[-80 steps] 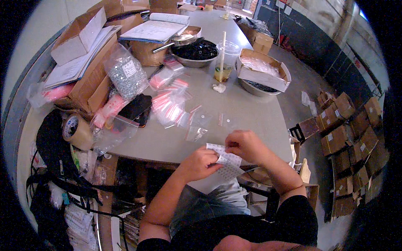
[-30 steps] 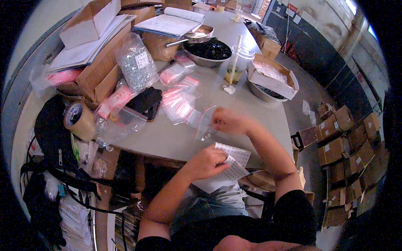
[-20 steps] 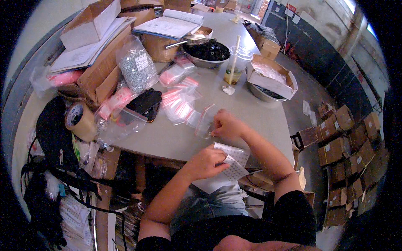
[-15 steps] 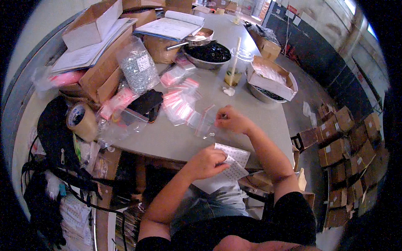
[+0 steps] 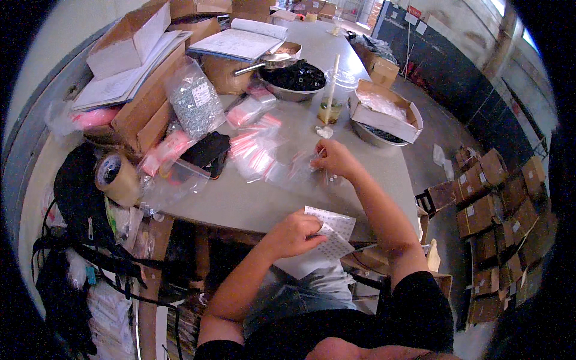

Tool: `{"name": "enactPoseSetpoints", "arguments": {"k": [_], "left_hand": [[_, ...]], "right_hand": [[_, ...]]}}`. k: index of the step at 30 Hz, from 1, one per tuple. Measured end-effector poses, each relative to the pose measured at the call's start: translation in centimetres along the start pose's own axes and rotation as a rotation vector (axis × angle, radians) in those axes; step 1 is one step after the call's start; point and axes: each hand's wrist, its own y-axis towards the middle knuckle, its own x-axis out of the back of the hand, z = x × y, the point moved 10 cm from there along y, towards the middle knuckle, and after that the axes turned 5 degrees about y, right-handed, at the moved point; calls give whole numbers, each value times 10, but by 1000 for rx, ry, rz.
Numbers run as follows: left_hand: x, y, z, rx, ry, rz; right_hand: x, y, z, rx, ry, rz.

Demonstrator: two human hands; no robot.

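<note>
My left hand (image 5: 297, 235) is closed on a folded white sheet of small printed labels (image 5: 337, 240), held over my lap at the table's near edge. Farther up the table, my right hand (image 5: 334, 159) is closed in a pinch at the edge of a small clear zip bag (image 5: 302, 163). Its fingertips partly hide that edge. Small pale round pieces (image 5: 332, 178) show just below this hand. Left of it, several clear zip bags with pink-red tops (image 5: 255, 150) lie fanned out and overlapping.
A metal bowl of black parts (image 5: 292, 81), a plastic cup with a straw (image 5: 331, 105) and a white box (image 5: 387, 114) on another bowl stand beyond my hands. At left are a bag of metal parts (image 5: 195, 99), a tape roll (image 5: 117, 177) and a black pouch (image 5: 207, 154).
My right hand has moved slightly up and left onto the clear zip bag's edge, and the bag has shifted and creased. My left hand still holds the label sheet.
</note>
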Motion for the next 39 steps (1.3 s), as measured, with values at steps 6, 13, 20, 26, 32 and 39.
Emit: {"name": "enactPoseSetpoints", "arguments": {"k": [6,13,20,26,32,39], "left_hand": [[5,2,-4,17,-43,-8],[4,1,-2,18,-27,-1],[-1,2,-1,37,-35,21],[4,1,-2,-7,52,-37],[4,2,-4,21,19,-14],[4,2,-4,-19,7,-42]], "right_hand": [[-29,17,-31,-89,-125,209],[3,2,-28,1,-146,13],[27,-21,-59,-5,57,75],[-2,-12,-20,-60,-68,57],[-9,3,-24,137,-317,-48],[44,-33,-34,-16,-1,-50]]}}
